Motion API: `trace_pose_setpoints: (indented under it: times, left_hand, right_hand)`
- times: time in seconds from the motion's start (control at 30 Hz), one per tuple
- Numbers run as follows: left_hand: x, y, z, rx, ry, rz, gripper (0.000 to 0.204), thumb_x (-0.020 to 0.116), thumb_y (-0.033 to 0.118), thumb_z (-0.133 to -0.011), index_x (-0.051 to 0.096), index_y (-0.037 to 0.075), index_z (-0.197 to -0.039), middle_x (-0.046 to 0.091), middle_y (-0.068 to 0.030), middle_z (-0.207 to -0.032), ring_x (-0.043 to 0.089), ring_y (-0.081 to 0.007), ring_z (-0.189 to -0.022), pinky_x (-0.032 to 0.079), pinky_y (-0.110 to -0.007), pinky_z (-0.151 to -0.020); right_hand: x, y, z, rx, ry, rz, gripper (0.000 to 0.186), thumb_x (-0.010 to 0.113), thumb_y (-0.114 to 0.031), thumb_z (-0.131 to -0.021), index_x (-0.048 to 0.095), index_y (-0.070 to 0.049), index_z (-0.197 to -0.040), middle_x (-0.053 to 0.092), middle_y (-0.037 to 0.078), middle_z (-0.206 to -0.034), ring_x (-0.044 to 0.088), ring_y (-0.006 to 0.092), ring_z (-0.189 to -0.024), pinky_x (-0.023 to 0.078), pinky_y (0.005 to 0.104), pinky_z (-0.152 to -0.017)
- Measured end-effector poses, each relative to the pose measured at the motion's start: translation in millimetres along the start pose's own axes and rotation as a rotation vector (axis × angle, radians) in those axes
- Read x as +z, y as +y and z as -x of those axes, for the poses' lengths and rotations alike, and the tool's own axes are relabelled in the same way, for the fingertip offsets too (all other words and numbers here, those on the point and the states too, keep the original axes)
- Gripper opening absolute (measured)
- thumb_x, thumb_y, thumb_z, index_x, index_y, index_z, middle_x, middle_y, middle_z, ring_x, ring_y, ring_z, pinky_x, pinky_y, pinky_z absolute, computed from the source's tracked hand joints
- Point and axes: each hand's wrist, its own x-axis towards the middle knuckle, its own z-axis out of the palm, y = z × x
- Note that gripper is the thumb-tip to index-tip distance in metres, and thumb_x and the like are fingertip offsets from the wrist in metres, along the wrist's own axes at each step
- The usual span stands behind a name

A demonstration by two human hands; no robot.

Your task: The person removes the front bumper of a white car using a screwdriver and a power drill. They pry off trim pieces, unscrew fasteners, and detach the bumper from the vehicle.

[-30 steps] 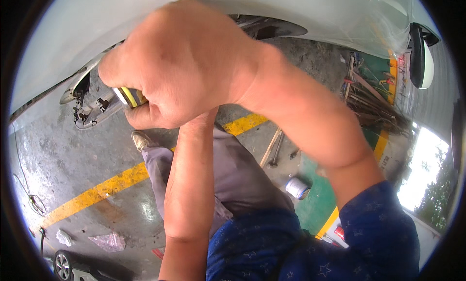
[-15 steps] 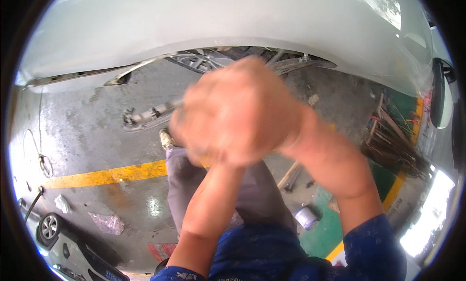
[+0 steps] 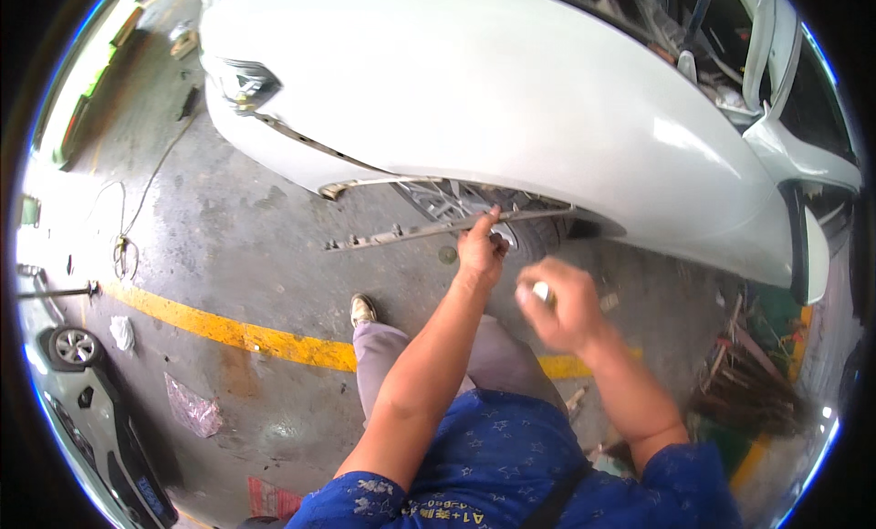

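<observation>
Head view looks down on a person standing beside a white car [image 3: 511,100] whose fender arches across the top of the picture from about ten o'clock to three o'clock. Left hand [image 3: 482,246], just above the centre, reaches up to the wheel arch, its grip closed on a long thin metal trim strip [image 3: 411,232] that runs out from the hand toward nine o'clock and hangs loose below the fender edge. Behind the fingers, the spoked alloy wheel [image 3: 456,200] shows in the arch. Right hand [image 3: 561,303] is blurred and hangs in the air at about four o'clock from the left hand, apart from the car; its grip is curled shut on a small pale object [image 3: 542,292] whose kind cannot be told.

Below both forearms are the person's blue star-patterned shirt [image 3: 511,465] and grey trousers [image 3: 493,360], with one shoe [image 3: 363,308] on the concrete floor [image 3: 246,237]. A yellow painted line [image 3: 228,330] crosses the floor from nine o'clock toward the centre. A cable [image 3: 137,200] trails over the floor at ten o'clock, and a heap of scrap rods [image 3: 744,374] lies at four o'clock.
</observation>
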Motion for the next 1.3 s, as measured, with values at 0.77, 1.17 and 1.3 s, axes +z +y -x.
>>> trace_pose_setpoints:
  times: [0.77,1.17,1.3]
  left_hand:
    - [-134.2,161.7,49.4,0.050,-0.126,-0.801,0.021,0.049,-0.007,-0.087,0.059,0.000,-0.105,0.058,-0.0070,-0.092,0.060,-0.0206,-0.080,0.057,-0.038,-0.085]
    - [-33.7,165.5,9.4,0.183,-0.090,-1.120,0.027,0.065,0.008,-0.097,0.064,-0.004,-0.121,0.068,-0.0141,-0.121,0.068,-0.0191,-0.095,0.057,-0.033,-0.088]
    - [-15.8,153.4,6.3,0.160,-0.074,-1.254,0.034,0.073,0.018,-0.091,0.071,-0.001,-0.119,0.071,-0.0102,-0.104,0.063,-0.0158,-0.088,0.051,-0.031,-0.079]
  right_hand:
    - [83.1,98.6,-52.0,0.363,-0.051,0.330,0.047,0.069,-0.024,-0.086,0.060,-0.003,-0.127,0.058,0.015,-0.134,0.062,0.0392,-0.114,0.054,0.0478,-0.093]
    - [62.9,98.0,-62.4,0.267,-0.180,0.239,0.043,0.065,-0.023,-0.086,0.061,-0.008,-0.126,0.060,0.013,-0.128,0.066,0.0374,-0.107,0.055,0.0491,-0.088]
    - [54.6,104.2,-65.7,0.230,-0.206,0.177,0.041,0.064,-0.022,-0.086,0.061,-0.005,-0.123,0.060,0.015,-0.125,0.066,0.0386,-0.103,0.055,0.0505,-0.087]
